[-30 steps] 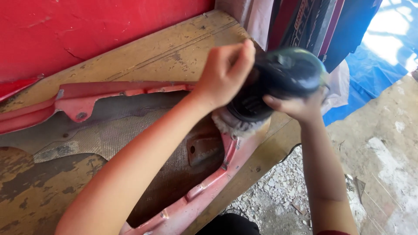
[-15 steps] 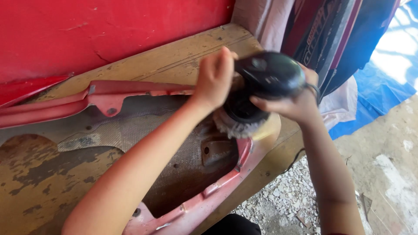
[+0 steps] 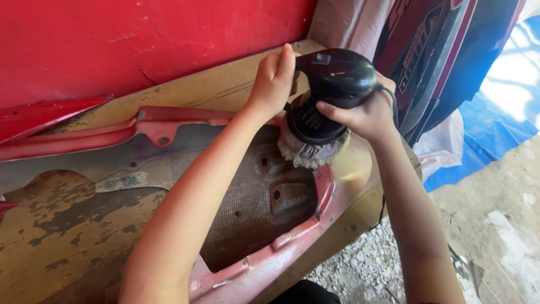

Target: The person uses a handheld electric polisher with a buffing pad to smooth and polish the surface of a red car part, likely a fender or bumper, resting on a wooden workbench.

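Observation:
A black handheld polishing machine (image 3: pixel 332 84) with a fluffy whitish pad (image 3: pixel 306 155) rests on the far end of a red vehicle body panel (image 3: pixel 270 253). My right hand (image 3: pixel 365 115) grips the machine's body from the right side. My left hand (image 3: pixel 274 79) is closed around its front handle on the left. The panel lies inner side up on a worn wooden board (image 3: pixel 67 236), showing grey mesh-like lining (image 3: pixel 242 208) and a rusty bracket (image 3: pixel 287 197).
A red wall (image 3: pixel 140 39) runs along the back. Dark printed fabric or panels (image 3: pixel 444 50) and pale cloth (image 3: pixel 349 22) lean at the upper right. A blue tarp (image 3: pixel 495 118) and rough concrete floor with rubble (image 3: pixel 495 225) lie to the right.
The view has shifted, so the machine now sits lower and more central. Both hands stay on the tool, and its pad has come down onto the panel's end.

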